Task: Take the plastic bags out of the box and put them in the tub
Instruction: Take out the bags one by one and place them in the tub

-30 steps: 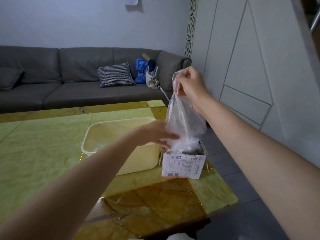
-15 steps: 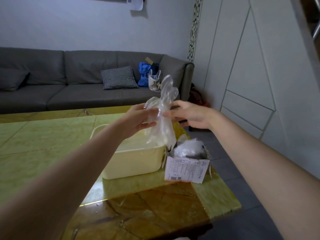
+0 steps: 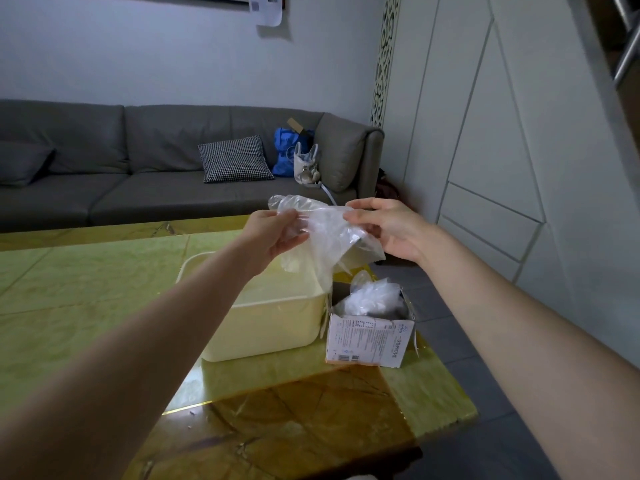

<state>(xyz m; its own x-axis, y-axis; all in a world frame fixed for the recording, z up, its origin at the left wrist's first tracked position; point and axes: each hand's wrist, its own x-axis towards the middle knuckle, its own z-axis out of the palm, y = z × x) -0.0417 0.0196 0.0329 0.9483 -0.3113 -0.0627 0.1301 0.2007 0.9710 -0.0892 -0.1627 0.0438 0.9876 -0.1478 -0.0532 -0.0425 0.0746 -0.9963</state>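
Note:
A clear plastic bag is stretched in the air between both hands, above the far right corner of the tub. My left hand grips its left end and my right hand pinches its right end. The cream plastic tub sits on the table below my left forearm. Right beside it stands a small white cardboard box, open at the top, with more crumpled clear bags sticking out of it.
The tub and box stand near the right edge of a green and amber stone table. Grey floor lies to the right of it. A grey sofa with a checked cushion and a blue bag runs along the back wall.
My right hand lifted the bag out of the box, then came down. My left hand took hold of it, and both hands spread it sideways over the tub.

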